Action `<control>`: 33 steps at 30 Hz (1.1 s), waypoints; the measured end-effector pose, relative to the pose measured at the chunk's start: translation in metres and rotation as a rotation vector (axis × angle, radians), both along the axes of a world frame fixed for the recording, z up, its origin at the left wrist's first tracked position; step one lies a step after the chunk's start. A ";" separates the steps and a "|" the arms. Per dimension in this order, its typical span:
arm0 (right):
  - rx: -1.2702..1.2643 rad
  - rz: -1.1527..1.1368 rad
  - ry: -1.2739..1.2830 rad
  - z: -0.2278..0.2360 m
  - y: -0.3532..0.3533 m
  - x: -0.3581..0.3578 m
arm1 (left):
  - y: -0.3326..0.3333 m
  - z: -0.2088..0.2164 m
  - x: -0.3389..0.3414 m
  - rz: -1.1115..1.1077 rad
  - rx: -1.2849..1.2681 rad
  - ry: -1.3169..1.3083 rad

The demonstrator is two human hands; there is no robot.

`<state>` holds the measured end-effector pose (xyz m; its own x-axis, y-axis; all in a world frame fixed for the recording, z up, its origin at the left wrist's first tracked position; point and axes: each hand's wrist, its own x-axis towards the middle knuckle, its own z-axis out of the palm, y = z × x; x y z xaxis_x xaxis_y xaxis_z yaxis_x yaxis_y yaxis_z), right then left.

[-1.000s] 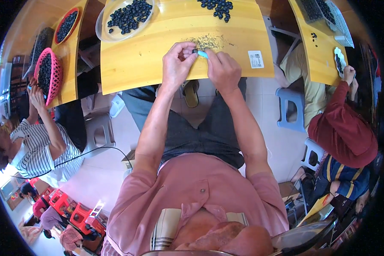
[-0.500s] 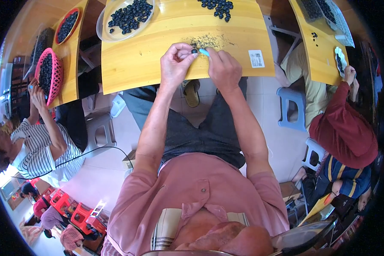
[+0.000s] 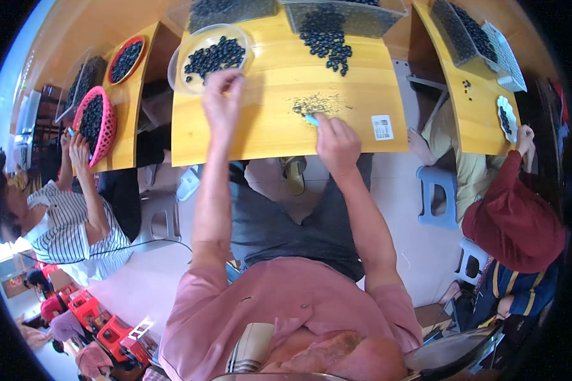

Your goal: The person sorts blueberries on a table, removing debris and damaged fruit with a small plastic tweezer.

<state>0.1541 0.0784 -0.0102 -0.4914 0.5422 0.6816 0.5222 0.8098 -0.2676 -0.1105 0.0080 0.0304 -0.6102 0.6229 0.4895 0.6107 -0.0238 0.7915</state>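
My left hand is held over the near right rim of a round clear plastic bowl. Its fingers are curled in toward the thumb and slightly blurred; whatever they may pinch is hidden. In the bowl lies a heap of small round black pieces. My right hand is closed around a small light-blue tool, whose kind I cannot make out. The tool's tip points left, at the scattered dark shavings on the yellow wooden table.
Clear bins line the table's far side, with loose black pieces spilled before one. A white label is stuck near the right edge. People work at side tables; a pink basket stands left, a blue stool right.
My left hand has left the spot beside the right hand and moved up and left to the bowl. The black piece seen in its fingers no longer shows. The view has tilted upward.
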 end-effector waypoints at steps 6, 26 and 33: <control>-0.012 -0.004 0.009 0.002 0.002 0.000 | 0.058 0.033 -0.028 0.029 -0.147 0.365; 0.005 -0.006 0.034 -0.002 0.006 0.000 | 0.161 -0.020 0.071 -0.318 -0.439 0.278; 0.001 -0.005 0.033 0.000 0.005 0.001 | 0.162 -0.009 0.078 -0.394 -0.540 0.310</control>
